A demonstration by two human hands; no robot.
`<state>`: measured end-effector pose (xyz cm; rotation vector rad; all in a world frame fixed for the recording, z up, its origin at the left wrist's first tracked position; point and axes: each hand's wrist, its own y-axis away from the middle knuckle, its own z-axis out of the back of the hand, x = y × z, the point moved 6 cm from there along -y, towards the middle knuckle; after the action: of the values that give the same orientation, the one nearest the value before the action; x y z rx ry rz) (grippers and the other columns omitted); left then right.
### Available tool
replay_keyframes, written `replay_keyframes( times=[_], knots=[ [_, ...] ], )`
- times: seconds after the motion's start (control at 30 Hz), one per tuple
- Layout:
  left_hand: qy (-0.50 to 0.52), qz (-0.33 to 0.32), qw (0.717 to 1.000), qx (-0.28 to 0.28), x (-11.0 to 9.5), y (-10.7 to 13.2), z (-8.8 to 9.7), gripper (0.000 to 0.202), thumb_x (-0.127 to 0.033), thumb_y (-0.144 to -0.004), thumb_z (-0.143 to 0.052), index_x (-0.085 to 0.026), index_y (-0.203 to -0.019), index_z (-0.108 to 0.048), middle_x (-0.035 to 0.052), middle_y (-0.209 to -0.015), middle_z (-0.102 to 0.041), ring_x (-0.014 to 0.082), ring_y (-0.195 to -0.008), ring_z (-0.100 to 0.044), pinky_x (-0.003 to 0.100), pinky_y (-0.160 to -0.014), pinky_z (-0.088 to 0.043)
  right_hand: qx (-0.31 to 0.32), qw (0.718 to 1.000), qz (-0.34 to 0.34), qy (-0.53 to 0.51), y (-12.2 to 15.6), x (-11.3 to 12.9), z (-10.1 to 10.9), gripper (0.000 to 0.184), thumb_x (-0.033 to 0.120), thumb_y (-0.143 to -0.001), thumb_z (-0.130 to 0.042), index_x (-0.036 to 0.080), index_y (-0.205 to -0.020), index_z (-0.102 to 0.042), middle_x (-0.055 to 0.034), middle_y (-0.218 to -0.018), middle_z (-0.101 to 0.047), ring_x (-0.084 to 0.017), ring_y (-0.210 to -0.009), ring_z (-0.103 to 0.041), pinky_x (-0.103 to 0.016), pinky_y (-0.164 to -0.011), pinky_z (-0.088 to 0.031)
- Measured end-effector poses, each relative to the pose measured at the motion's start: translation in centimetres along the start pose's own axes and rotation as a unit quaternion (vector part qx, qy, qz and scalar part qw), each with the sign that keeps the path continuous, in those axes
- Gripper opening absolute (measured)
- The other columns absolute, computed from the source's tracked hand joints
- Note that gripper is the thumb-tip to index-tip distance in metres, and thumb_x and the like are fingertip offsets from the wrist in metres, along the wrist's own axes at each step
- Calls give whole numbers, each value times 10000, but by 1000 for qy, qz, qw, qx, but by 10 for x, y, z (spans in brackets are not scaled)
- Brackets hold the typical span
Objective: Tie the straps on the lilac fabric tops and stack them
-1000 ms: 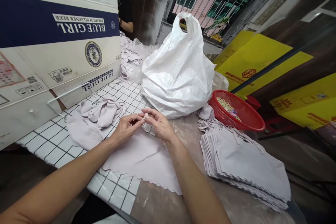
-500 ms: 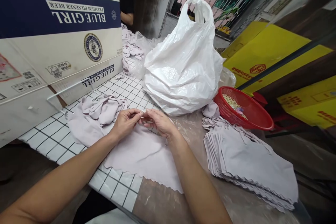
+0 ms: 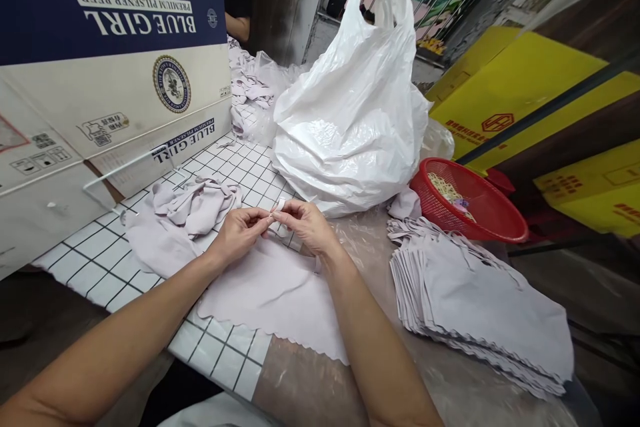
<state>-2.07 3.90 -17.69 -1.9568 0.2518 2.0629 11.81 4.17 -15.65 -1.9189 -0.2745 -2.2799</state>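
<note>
Mid-frame, the left hand (image 3: 239,232) and right hand (image 3: 306,225) pinch one small white strip (image 3: 280,206) between closed fingertips. A pale cloth (image 3: 273,297) lies below on the surface (image 3: 220,347).

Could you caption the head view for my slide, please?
Both hands pinch a small white strip above a lilac cloth.

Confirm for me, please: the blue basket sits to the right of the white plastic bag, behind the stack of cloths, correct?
Not quite: the basket is red, not blue, as the head view shows. It does sit right of the white plastic bag, behind the stack of cloths.
</note>
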Motion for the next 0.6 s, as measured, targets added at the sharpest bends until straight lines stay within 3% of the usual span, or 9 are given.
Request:
replay_keyframes(
  times=[0.13, 0.3, 0.37, 0.47, 0.6],
  knots=[
    [-115, -24, 992, 54, -2, 4, 0, 294, -417, -853, -549, -166, -779, -682, 14, -666, -631, 131, -596, -525, 253, -580, -402, -39, 997, 19, 57, 10, 2, 7, 289, 452, -780, -681, 184, -712, -597, 30, -666, -537, -107, -607, -453, -250, -573, -372],
    [-366, -59, 914, 165, 3, 23, 1, 154, -334, -767, -660, -189, -820, -666, 68, -859, -696, 233, -834, -586, 346, -755, -427, -59, 998, -14, -2, 31, -16, -1, 322, 509, -775, -667, 198, -769, -581, 30, -674, -511, -109, -591, -445, -245, -541, -381],
    [-402, -54, 899, 165, 8, 31, 2, 180, -326, -741, -700, -194, -858, -666, 65, -883, -693, 251, -871, -586, 379, -804, -416, -58, 997, -40, -39, 39, -32, -11, 336, 526, -760, -681, 204, -782, -586, 29, -677, -515, -110, -579, -443, -247, -534, -380],
    [-403, -48, 904, 134, 17, 37, 1, 166, -305, -749, -695, -201, -874, -661, 38, -845, -679, 233, -840, -574, 392, -835, -394, -48, 996, -59, -56, 46, -52, -22, 299, 492, -769, -684, 205, -790, -605, 29, -668, -528, -116, -580, -449, -258, -556, -381],
    [-375, -46, 918, 121, 23, 37, -3, 78, -284, -769, -664, -206, -776, -666, 11, -744, -656, 212, -809, -560, 385, -851, -367, -16, 999, -31, -26, 49, -54, -27, 224, 419, -803, -660, 195, -807, -654, 0, -733, -599, -147, -674, -517, -276, -639, -412]
  ],
)
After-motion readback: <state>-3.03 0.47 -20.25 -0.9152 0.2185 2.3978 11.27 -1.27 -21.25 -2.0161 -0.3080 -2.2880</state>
